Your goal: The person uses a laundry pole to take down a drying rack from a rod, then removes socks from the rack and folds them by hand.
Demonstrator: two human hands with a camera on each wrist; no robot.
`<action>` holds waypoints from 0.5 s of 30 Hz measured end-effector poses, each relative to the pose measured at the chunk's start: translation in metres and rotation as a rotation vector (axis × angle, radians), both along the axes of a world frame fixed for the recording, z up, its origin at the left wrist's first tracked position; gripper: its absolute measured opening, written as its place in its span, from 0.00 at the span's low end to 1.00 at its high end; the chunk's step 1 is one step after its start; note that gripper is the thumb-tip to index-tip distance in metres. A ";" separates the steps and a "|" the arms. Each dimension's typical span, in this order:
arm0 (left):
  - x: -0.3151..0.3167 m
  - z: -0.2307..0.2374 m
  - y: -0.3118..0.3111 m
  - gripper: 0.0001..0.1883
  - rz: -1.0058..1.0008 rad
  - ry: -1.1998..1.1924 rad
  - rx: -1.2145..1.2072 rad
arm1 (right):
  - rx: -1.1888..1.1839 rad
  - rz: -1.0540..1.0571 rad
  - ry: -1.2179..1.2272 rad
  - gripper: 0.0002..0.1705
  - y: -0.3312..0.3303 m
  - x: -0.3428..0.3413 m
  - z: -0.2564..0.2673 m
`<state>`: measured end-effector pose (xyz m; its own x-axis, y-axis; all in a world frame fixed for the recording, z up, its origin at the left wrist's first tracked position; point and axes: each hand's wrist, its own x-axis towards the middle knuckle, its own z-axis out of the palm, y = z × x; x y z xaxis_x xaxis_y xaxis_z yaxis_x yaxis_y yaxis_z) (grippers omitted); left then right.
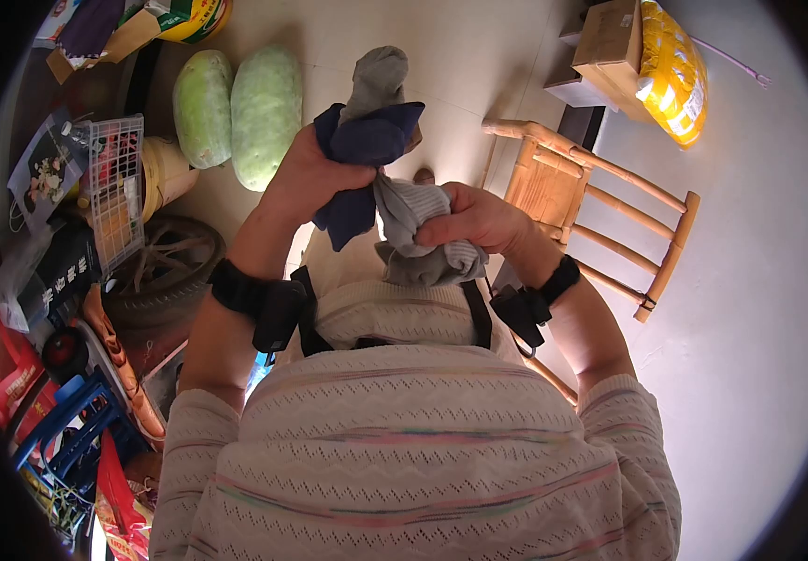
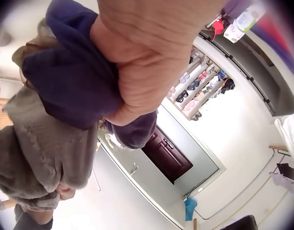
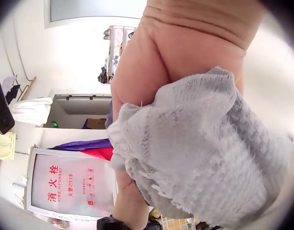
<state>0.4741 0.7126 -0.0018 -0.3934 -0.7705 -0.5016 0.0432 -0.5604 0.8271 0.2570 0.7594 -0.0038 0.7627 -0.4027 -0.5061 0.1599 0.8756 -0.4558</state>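
In front of the body, my left hand [image 1: 315, 178] grips a dark blue sock [image 1: 367, 140], its thumb pressed across the fabric. A grey sock [image 1: 381, 79] sticks up above that blue cloth, its rounded end on top. My right hand [image 1: 479, 220] pinches a bunched light grey sock [image 1: 409, 210] with a ribbed cuff, thumb on the near side. More grey fabric [image 1: 423, 266] hangs below those fingers. The grey and blue bundles meet between the hands. In the right wrist view, the light grey knit [image 3: 185, 139] covers most of the fingers.
Two large green winter melons [image 1: 266, 117] lie on the floor ahead. At the left are a wire basket [image 1: 116, 192], a wheel [image 1: 165, 271] and a blue plastic stool [image 1: 72, 425]. A bamboo chair [image 1: 600, 201] stands at the right, with a cardboard box [image 1: 607, 51] and yellow package [image 1: 675, 79] beyond it.
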 end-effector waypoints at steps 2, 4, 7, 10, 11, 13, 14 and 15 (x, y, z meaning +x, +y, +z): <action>-0.006 -0.004 0.003 0.19 0.043 0.033 -0.009 | -0.020 0.027 -0.069 0.15 0.002 0.004 -0.003; -0.006 -0.005 0.004 0.19 0.087 0.065 -0.017 | 0.012 -0.023 -0.034 0.17 0.000 0.006 -0.001; -0.001 0.000 0.003 0.18 0.114 -0.071 -0.100 | 0.054 -0.123 0.039 0.17 -0.003 0.002 0.000; 0.015 0.002 0.002 0.19 0.184 -0.075 0.058 | 0.062 -0.207 0.088 0.16 -0.003 0.000 -0.002; 0.015 0.002 0.004 0.19 0.185 -0.078 0.056 | 0.061 -0.239 0.101 0.16 -0.003 0.001 -0.004; 0.009 0.001 0.012 0.18 0.089 -0.079 -0.013 | 0.005 -0.193 0.158 0.16 -0.002 0.009 -0.009; 0.002 0.011 0.015 0.18 0.068 -0.121 -0.071 | -0.048 -0.153 0.220 0.16 -0.002 0.012 -0.011; 0.002 -0.001 0.019 0.22 -0.029 -0.188 -0.096 | -0.051 -0.152 0.218 0.16 -0.002 0.015 -0.010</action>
<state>0.4766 0.7314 -0.0026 -0.3220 -0.8082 -0.4932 -0.1320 -0.4775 0.8687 0.2716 0.7569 -0.0136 0.5668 -0.5332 -0.6280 0.1811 0.8243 -0.5364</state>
